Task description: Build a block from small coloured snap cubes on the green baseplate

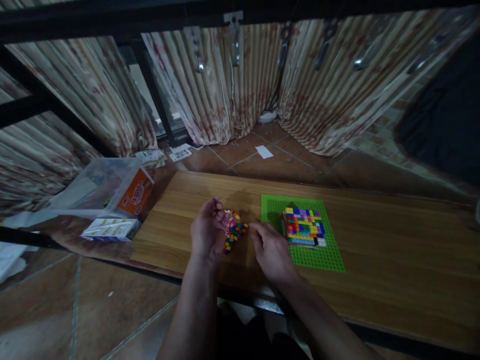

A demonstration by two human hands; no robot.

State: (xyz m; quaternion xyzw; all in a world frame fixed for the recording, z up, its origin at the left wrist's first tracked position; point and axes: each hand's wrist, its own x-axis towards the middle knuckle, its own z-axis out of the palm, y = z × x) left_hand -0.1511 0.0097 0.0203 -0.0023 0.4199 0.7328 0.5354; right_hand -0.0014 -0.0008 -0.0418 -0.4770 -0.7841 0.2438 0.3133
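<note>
Small toy building bricks (235,232) in many colours lie in a loose pile on the wooden tabletop (390,240). My left hand (208,227) is at the pile's left side, palm turned inward and fingers loosely curled and apart; its fingertips overlap the pile's edge. From the right, my right hand (272,250) reaches to the pile, index finger stretched toward a yellow brick at its edge and thumb apart; I cannot tell whether it touches. A green studded baseplate (315,257) lies to the right, bearing a multicoloured block of stacked bricks (303,225).
Left of the table are a clear plastic bin (101,180) with an orange label and a white box (111,228). Papers (180,153) lie on the tiled floor, as does a white card (264,152). Striped curtains (225,85) hang behind, and a dark shape (442,110) fills the upper right.
</note>
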